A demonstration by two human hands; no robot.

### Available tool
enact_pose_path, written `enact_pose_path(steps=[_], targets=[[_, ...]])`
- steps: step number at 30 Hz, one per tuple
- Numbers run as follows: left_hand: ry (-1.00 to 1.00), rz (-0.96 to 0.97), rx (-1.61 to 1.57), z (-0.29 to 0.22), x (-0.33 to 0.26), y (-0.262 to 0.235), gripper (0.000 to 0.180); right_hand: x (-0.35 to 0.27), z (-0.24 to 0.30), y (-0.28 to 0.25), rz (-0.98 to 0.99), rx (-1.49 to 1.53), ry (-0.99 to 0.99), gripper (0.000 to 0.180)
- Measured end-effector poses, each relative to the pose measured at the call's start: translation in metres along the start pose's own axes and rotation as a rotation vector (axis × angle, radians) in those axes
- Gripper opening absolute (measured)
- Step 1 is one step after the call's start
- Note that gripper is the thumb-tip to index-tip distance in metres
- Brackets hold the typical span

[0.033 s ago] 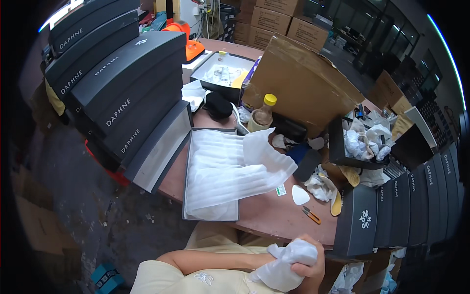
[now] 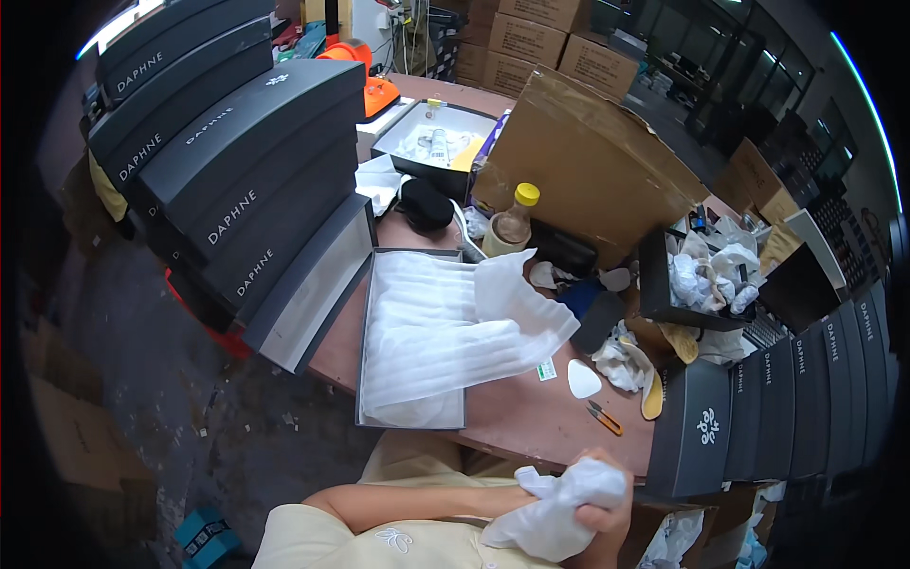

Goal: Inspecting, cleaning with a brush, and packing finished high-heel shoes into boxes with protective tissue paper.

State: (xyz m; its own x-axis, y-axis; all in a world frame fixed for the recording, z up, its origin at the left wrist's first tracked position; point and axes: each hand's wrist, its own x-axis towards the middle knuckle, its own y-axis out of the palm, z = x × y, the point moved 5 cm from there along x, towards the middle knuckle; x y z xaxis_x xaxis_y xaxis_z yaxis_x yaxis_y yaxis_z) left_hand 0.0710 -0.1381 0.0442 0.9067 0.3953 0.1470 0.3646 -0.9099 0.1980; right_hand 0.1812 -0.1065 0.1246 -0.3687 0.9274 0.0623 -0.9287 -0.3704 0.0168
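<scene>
Close to my body, a bundle wrapped in white tissue paper [image 2: 548, 524] is held low in front of my shirt. My right hand [image 2: 614, 503] grips its right end, thumb across the front and fingers curled behind. The wrist of my left hand [image 2: 512, 501] reaches the bundle's left side, where the paper covers the fingers. What the paper encloses is hidden. Ahead of the hands, an open grey shoe box [image 2: 465, 410] rests on the table, with pleated white tissue paper [image 2: 422, 327] in it and spilling over its right side.
Stacked dark grey boxes [image 2: 256, 180] rise on the left, beside a box lid [image 2: 313, 294]. Orange-handled thread snips [image 2: 605, 419] and a white teardrop-shaped piece [image 2: 583, 379] lie on the table [image 2: 512, 431]. Behind are a yellow-capped bottle [image 2: 512, 223] and a cardboard sheet [image 2: 588, 171]. More boxes [image 2: 697, 427] line the right.
My right hand and the upper end of the bundle have shifted slightly to the right. The box and the things on the table stay in place.
</scene>
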Motion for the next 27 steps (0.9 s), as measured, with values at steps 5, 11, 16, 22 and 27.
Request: enact_pose_path(steps=[5, 11, 16, 22, 27], targets=[[0.055, -0.989, 0.807, -0.130, -0.130, -0.114, 0.025, 0.087, 0.005, -0.008, 0.143, 0.930, -0.199, 0.059], [-0.478, -0.744, 1.567, -0.071, -0.108, -0.187, 0.046, 0.236, 0.004, 0.121, 0.251, 0.624, 0.577, 0.031], [-0.170, -0.496, 1.174, -0.050, -0.096, -0.164, 0.050, 0.322, -0.097, 0.176, 0.486, -0.150, 0.720, 0.046], [-0.510, -0.478, 1.359, -0.061, -0.149, -0.219, 0.054, 0.344, -0.119, 0.151, 0.595, -0.543, 0.583, 0.044], [-0.750, -0.432, 1.591, -0.045, -0.141, -0.212, 0.079, 0.343, -0.104, 0.172, 0.404, -1.458, 0.150, 0.043]])
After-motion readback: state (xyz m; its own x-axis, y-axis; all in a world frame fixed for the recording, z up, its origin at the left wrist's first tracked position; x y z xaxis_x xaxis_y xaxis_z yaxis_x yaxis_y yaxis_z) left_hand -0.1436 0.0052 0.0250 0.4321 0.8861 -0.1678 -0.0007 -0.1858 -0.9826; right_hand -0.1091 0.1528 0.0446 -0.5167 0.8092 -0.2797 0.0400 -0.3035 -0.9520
